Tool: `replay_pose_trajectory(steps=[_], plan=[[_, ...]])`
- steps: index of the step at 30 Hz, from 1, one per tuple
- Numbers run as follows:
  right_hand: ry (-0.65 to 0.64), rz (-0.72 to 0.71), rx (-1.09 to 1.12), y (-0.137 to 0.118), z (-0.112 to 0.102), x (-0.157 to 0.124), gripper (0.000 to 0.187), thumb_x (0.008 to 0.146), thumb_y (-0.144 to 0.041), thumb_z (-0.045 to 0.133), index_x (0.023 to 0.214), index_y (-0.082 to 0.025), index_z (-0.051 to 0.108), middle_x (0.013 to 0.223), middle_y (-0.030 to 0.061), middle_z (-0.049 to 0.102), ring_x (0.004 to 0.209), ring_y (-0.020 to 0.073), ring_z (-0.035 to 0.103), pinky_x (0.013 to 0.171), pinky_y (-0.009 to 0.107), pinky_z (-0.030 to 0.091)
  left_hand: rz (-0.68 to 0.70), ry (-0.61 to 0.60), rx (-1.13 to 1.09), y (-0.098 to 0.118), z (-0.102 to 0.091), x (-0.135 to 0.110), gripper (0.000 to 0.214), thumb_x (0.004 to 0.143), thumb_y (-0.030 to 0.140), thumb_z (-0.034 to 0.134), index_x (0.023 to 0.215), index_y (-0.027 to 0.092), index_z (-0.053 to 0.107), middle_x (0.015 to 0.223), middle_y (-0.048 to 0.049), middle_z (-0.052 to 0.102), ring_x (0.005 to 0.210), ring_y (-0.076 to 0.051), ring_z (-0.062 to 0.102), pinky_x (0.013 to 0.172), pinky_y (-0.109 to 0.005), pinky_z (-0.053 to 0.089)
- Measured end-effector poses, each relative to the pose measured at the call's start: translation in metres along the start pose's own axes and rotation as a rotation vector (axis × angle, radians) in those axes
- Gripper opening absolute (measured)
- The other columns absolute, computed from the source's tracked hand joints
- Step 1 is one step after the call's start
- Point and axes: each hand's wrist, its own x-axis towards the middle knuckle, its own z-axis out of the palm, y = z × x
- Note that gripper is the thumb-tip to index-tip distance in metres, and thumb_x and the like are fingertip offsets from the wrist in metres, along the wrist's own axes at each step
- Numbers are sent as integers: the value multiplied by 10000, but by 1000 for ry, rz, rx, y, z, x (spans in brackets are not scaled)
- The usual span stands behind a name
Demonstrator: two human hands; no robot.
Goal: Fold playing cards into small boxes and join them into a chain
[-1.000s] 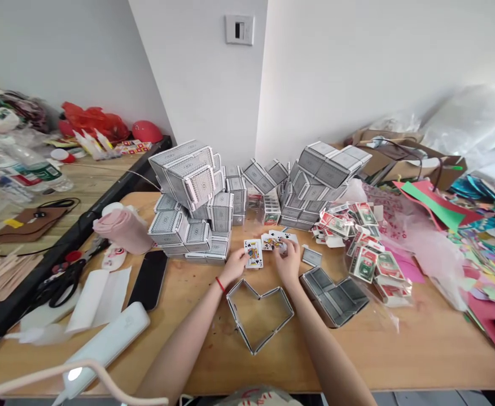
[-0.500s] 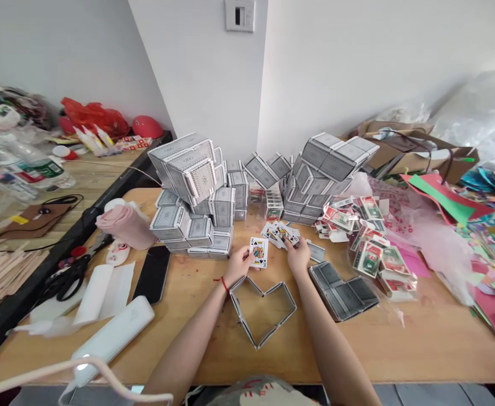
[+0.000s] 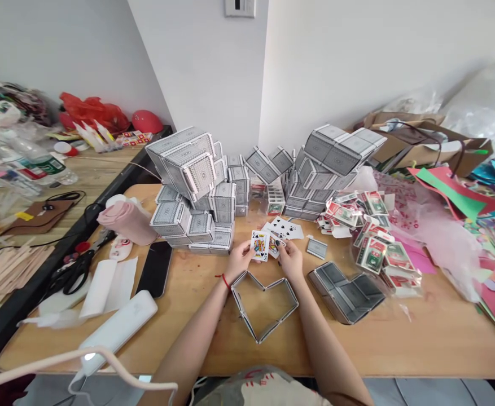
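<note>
My left hand (image 3: 240,259) pinches a king of spades playing card (image 3: 260,246) by its left edge, face up. Close beside it, my right hand (image 3: 291,260) has its fingers closed on another face card (image 3: 274,249), partly hidden behind the king and the fingers. Just beyond both hands lie loose playing cards (image 3: 288,228), spread face up. Between my forearms stands a heart-shaped frame (image 3: 242,307) made of folded cards. A deeper heart-shaped block of grey-backed cards (image 3: 338,293) sits right of my right arm, with a face-down card (image 3: 316,247) behind it.
Stacked card blocks rise at the left (image 3: 200,223) and right (image 3: 315,186). Card boxes (image 3: 374,254) pile up at the right. A phone (image 3: 154,269), a white glue gun (image 3: 118,327) with its cable, black scissors (image 3: 78,270) and a pink roll (image 3: 126,220) occupy the left.
My right hand has moved left from the loose cards, bringing a face card close to the king in my left hand. The view has shifted slightly.
</note>
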Motion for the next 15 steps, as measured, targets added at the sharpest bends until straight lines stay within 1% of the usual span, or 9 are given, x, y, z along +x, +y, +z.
replay_pose_trajectory(steps=[3,5,6,8,11,15], plan=[[-73,-46,15,0,4,0,366,669,-476,541,848,-157,565,570,11,588,468,142,502,414,233,374,-26,38,-5,1,0,0,526,741,229,526,1234,151,361,980,-101,618,777,-180,626,575,-272,546],[-106,-72,2,-1,3,-2,356,672,-476,536,836,-162,570,611,23,611,525,160,537,445,244,403,-65,65,8,0,0,0,614,732,222,545,1280,166,274,900,-82,634,681,-161,636,559,-270,541],[-114,-76,-10,-1,2,-3,354,677,-478,528,832,-163,571,610,23,612,515,158,533,435,243,399,-85,62,17,0,0,1,638,724,224,560,1285,170,260,854,-68,638,634,-153,636,549,-268,537],[-126,-75,-22,-1,-1,-5,353,686,-483,514,827,-164,572,594,18,606,468,144,503,399,237,375,-123,27,30,1,0,1,636,707,241,589,1264,164,292,776,-47,639,570,-149,630,530,-268,532],[-141,-73,4,-2,-6,-8,350,687,-490,517,804,-164,567,587,11,597,435,125,472,374,227,353,-175,-25,42,3,1,1,569,688,276,616,1187,140,378,715,-39,637,520,-159,624,498,-277,525],[-116,-38,17,-3,-10,-9,346,678,-516,530,746,-177,548,499,-23,538,375,111,430,350,229,334,-221,-33,69,9,3,-1,407,669,323,630,993,144,462,635,-16,626,488,-169,621,446,-264,507]])
